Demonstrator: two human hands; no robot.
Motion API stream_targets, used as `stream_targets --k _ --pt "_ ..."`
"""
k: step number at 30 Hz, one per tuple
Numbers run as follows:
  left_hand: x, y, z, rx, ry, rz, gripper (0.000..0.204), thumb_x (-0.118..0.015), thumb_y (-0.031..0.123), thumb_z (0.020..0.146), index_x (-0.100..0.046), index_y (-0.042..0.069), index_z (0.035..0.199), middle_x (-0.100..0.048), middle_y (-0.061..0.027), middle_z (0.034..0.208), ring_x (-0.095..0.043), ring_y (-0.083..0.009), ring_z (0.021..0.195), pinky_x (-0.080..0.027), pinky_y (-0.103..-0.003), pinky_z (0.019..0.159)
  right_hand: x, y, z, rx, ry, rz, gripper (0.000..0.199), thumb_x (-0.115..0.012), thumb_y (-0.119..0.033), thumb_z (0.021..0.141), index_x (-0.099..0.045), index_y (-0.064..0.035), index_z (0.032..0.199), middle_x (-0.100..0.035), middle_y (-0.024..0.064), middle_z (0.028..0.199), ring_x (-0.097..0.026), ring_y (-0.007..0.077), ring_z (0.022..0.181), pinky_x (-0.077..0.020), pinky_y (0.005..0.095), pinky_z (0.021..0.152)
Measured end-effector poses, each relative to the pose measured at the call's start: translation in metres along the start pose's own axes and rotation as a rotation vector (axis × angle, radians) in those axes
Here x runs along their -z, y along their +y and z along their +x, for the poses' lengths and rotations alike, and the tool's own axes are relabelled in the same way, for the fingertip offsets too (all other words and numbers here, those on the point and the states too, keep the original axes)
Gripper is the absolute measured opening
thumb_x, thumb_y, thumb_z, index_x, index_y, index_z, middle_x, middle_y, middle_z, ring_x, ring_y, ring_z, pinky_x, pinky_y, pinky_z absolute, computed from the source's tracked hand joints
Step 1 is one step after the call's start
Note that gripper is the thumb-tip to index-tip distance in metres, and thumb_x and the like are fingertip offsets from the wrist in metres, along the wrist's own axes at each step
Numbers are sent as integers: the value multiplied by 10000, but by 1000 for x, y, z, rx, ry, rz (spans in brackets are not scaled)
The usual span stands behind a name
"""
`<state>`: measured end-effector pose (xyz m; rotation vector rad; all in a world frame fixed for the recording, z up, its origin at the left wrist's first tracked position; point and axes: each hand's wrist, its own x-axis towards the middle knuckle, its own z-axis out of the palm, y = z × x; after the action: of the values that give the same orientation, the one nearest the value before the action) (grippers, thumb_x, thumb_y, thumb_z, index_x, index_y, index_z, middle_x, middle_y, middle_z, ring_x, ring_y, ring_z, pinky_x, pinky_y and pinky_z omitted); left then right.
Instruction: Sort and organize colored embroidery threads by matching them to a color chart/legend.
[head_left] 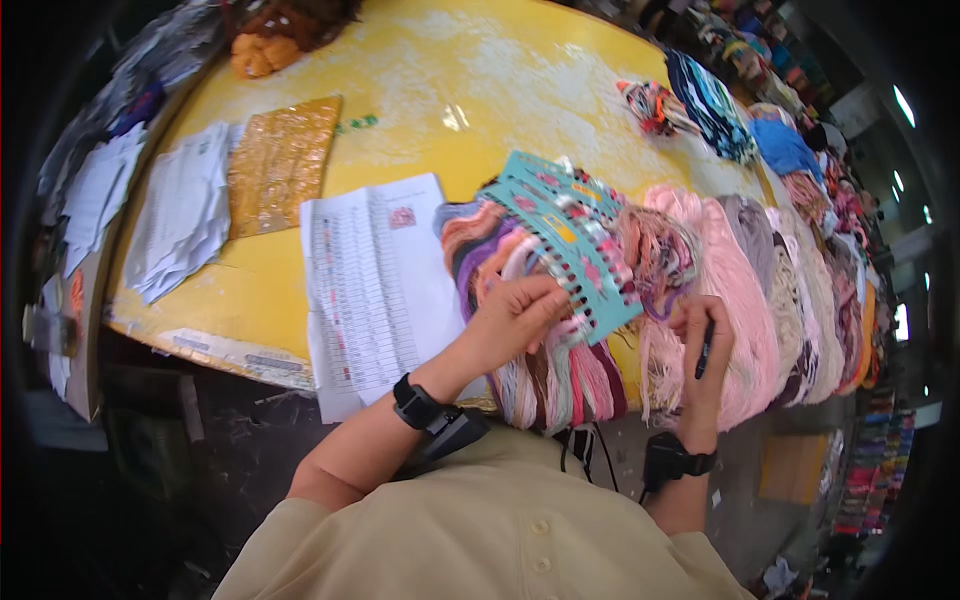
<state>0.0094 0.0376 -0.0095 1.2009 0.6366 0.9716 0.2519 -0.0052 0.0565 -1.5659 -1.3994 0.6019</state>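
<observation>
teal punched cards (565, 235) strung with coloured thread samples sit fanned at the middle of the yellow table (420, 70), resting on bundles of thread skeins (555, 375) that hang over the near edge.

going left to right: at the far left edge, stacks of white paper sheets (185, 210) lie half on the table, with a gold glittery sheet (280, 160) just beside them. next comes a long printed list on white paper (370, 285), its lower end drooping past the table edge. the left hand (515, 315), with a black wrist device on its forearm, is closed on the lower edge of the teal cards, fingers curled over the threads beneath them. past the cards, a tangle of mixed loose threads (655, 250) touches their right side. the right hand (700, 340), also wearing a black wrist strap, is gripping a dark pen (704, 350) and rests against pale pink skeins (730, 300). further right, more skeins in beige, grey and orange line the table edge, and folded striped fabric (710, 105) lies near the far right corner with a small multicoloured thread bundle (650, 105) beside it. an orange-brown fuzzy item (265, 45) sits at the far top left.
</observation>
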Motion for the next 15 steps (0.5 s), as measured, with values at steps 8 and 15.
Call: stream_targets --k 8,15 --pt "-4 1 -14 -22 -243 234 179 -550 187 932 -589 26 863 -547 -23 705 -557 -119 601 -446 -257 530 -42 9 7 53 -323 50 195 -576 -169 924 -569 23 957 -565 8 742 -494 98 666 -415 264 613" --pt "20 47 -63 -56 356 1291 438 -694 238 772 -519 86 1144 -518 -123 1171 -551 -320 1039 -475 -403 837 -46 70 24 254 -186 -227 186 -616 -150 889 -570 25 933 -553 85 716 -514 150 664 -428 316 618"
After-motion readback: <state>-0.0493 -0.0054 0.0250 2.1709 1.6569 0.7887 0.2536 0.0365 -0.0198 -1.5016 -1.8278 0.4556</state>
